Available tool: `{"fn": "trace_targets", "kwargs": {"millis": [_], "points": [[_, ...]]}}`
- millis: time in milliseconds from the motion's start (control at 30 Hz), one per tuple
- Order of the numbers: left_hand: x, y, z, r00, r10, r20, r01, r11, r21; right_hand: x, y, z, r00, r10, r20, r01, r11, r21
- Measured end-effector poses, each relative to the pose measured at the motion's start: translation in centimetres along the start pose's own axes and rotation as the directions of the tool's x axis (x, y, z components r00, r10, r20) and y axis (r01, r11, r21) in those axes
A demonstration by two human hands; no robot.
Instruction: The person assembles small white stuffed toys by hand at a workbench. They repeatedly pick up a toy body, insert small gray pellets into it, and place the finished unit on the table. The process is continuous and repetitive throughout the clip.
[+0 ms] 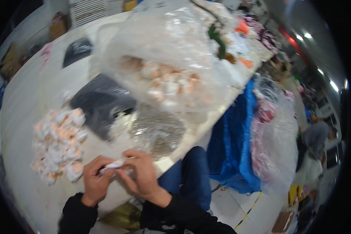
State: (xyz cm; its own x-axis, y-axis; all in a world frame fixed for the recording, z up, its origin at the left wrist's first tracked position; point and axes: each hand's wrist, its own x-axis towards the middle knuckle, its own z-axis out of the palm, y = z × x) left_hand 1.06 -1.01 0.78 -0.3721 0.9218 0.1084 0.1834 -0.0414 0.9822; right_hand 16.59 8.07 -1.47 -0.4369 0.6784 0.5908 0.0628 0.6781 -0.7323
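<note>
Close to the table's near edge, my left hand (96,177) and my right hand (141,174) pinch a small white soft piece (115,164) between their fingertips. Its exact kind is too blurred to make out. Left of my hands lies a heap of small white and peach-orange soft pieces (60,144). Similar pieces (173,82) show through the mouth of a large clear plastic bag (160,35) farther back. Beyond my hands sits a clear bag of small grey-brown bits (158,134), beside a dark plastic bag (103,97) with a torn-looking edge.
A smaller black packet (77,52) rests on the white table (19,105) at the far left. Right of the table stand a blue tarp sack (232,144) and a clear bag of pinkish stuff (275,144). Another person (314,144) is at the far right.
</note>
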Motion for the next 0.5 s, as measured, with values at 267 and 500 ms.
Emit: {"fn": "trace_targets", "kwargs": {"millis": [267,500], "points": [[-0.7,-2.4,-0.7,0.997,0.081,0.007,-0.080,0.971,0.227,-2.0,2.3,1.8,0.991,0.064,0.119,-0.086,0.978,0.191],[-0.6,-0.5,0.1,0.993,0.109,0.050,-0.120,0.935,0.335,-2.2,2.9,2.8,0.998,-0.031,0.055,0.027,0.998,0.059]]}}
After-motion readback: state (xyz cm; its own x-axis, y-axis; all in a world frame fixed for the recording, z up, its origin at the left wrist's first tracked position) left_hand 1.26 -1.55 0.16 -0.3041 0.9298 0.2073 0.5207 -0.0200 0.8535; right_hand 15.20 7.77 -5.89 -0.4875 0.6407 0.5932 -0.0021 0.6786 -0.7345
